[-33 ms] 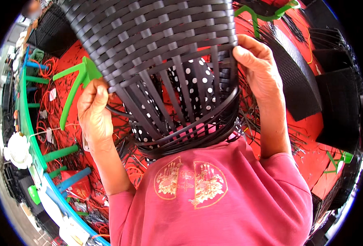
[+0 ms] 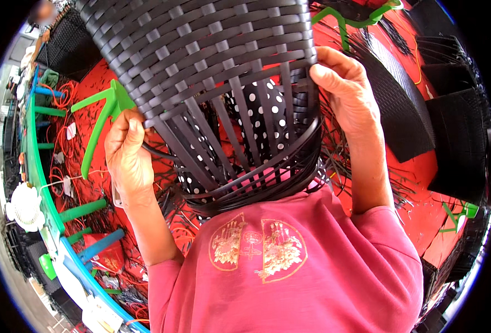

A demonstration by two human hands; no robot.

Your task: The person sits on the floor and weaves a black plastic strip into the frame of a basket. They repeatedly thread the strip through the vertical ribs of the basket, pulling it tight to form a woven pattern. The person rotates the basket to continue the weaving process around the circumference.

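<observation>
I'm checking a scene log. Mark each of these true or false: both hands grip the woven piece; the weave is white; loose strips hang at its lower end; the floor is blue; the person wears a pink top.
1. Both hands grip the woven piece: true. The left hand and right hand hold the woven panel at its edges.
2. The weave is white: false, it is black.
3. Loose strips hang at its lower end: true.
4. The floor is blue: false, it is red.
5. Pink top: true.

We hold a black woven wicker panel with both hands: our left hand grips its lower left edge, our right hand its right edge. Loose black strips hang below the panel, above our pink shirt.
</observation>
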